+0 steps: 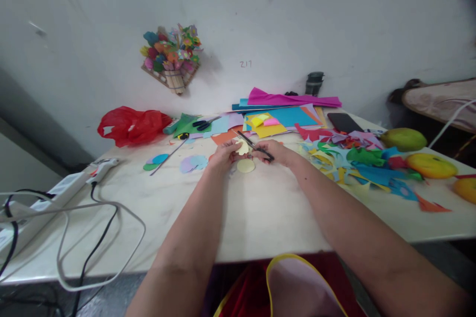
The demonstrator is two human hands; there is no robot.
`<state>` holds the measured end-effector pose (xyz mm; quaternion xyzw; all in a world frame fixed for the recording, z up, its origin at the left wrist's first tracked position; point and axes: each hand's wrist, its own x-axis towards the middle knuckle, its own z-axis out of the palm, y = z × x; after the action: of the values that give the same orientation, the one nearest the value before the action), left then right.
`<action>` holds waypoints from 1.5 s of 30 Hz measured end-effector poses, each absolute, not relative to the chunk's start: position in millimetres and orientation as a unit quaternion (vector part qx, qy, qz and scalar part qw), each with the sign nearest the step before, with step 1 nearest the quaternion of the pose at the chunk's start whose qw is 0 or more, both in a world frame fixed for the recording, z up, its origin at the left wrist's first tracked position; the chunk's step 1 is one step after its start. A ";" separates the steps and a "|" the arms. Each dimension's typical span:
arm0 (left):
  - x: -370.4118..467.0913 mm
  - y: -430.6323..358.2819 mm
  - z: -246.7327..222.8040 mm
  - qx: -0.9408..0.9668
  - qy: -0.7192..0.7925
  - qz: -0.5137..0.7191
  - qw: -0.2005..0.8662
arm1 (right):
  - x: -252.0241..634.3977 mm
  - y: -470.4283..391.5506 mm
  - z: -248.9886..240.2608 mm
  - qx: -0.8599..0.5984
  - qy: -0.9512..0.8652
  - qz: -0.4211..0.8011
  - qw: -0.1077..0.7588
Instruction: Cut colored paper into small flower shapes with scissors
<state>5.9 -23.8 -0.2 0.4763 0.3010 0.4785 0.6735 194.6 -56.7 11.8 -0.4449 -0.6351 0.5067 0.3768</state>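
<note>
My left hand [224, 153] is closed on a small piece of pale yellow paper [243, 147] with a notched edge. In my right hand [273, 150] is a pair of dark-handled scissors [265, 152], its blades pointing up and left beside the yellow paper. Whether the blades touch the paper I cannot tell. Just below my hands a pale yellow paper circle [246, 166] lies flat on the table. Left of my left hand are lilac and light blue scalloped paper shapes [194, 163]. Farther left lie blue and green paper circles [156, 161].
Paper scraps [357, 163] and mangoes [431, 165] cover the right side. Coloured sheets [293, 117], a phone [344, 123], a second pair of scissors [202, 125] and a red plastic bag [132, 126] lie toward the wall. A power strip [52, 203] with cables occupies the left.
</note>
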 end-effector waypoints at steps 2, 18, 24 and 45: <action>5.9 -24.1 -0.3 0.475 0.297 0.482 0.674 | 193.6 -56.9 11.7 -0.443 -0.631 0.512 0.378; 6.9 -21.3 -2.0 0.452 0.326 0.488 0.672 | 190.8 -54.3 7.5 -0.454 -0.637 0.493 0.381; 7.4 -21.5 0.1 0.448 0.334 0.485 0.673 | 190.3 -52.1 5.0 -0.454 -0.643 0.486 0.380; 5.7 -15.5 -7.4 0.469 0.311 0.498 0.660 | 187.0 -54.1 8.8 -0.467 -0.628 0.492 0.382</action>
<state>5.7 -15.5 -7.4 0.4692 0.3110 0.4977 0.6599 187.0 -54.1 8.8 -0.4666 -0.6277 0.4919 0.3824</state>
